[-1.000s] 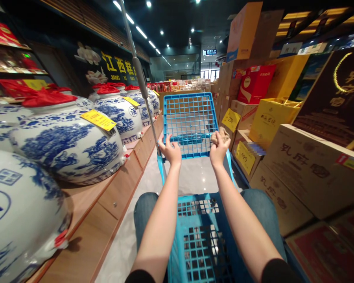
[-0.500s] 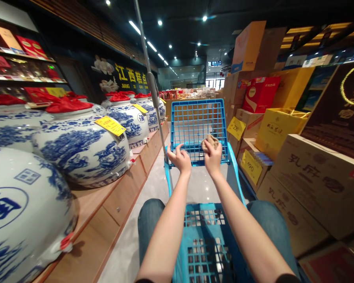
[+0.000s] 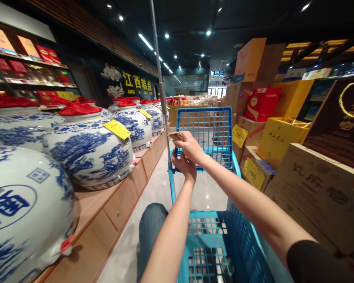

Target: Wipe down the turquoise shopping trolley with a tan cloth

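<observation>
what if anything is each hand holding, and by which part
The right hand holds a brown cloth by the end nearest its palm; whether the left hand grips anything cannot be told.

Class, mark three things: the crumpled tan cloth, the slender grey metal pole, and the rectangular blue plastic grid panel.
Crumpled tan cloth (image 3: 175,136): head view, its visible middle.
Slender grey metal pole (image 3: 163,96): head view, its thicker sleeve.
Rectangular blue plastic grid panel (image 3: 205,109): head view, top rim.
</observation>
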The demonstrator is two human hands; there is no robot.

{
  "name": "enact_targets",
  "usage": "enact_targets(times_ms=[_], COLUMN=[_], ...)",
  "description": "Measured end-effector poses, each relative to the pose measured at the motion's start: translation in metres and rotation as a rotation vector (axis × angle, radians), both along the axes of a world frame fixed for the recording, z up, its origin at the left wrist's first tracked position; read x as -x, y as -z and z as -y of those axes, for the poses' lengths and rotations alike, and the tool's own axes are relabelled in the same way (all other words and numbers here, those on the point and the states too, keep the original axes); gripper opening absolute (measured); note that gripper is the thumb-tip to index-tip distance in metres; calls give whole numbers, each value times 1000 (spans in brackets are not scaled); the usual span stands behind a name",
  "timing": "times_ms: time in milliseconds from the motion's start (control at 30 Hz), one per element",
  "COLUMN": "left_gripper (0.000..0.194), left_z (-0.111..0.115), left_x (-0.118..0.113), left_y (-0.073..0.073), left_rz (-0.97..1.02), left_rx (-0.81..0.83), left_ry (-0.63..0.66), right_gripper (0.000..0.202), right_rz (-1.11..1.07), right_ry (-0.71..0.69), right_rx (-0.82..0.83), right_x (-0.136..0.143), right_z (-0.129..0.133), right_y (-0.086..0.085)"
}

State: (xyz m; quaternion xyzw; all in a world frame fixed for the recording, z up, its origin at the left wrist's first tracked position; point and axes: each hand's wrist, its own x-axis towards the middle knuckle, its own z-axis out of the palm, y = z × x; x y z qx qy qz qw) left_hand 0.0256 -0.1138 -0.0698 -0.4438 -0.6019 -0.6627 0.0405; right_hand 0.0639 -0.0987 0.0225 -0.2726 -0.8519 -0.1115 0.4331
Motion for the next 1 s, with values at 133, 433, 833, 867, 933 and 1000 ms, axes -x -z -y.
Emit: enact_targets(times_ms=[133, 433, 833, 867, 933, 1000], left_gripper=[39, 40, 37, 37, 38, 38], left_z=[5, 14, 3, 3, 3, 3], left_x=[-2, -2, -2, -1, -1, 0], left_y=[-1, -9, -6, -6, -6, -8], left_rz=[-17, 11, 151, 155, 148, 109], left_rx=[-12, 15, -128, -140, -171, -210], left_ry=[-49, 16, 58, 60, 70, 92], right_gripper=[15, 21, 31, 31, 32, 34], right_rz=[86, 189, -263, -281, -285, -264], right_ry=[-57, 69, 304, 331, 357, 370], right_rx=[-74, -85, -215, -198, -178, -187], right_x=[-15, -39, -88, -96, -109, -116], right_z=[-25, -22, -17, -19, -19, -14], right_y=[-59, -78, -144, -144, -138, -129])
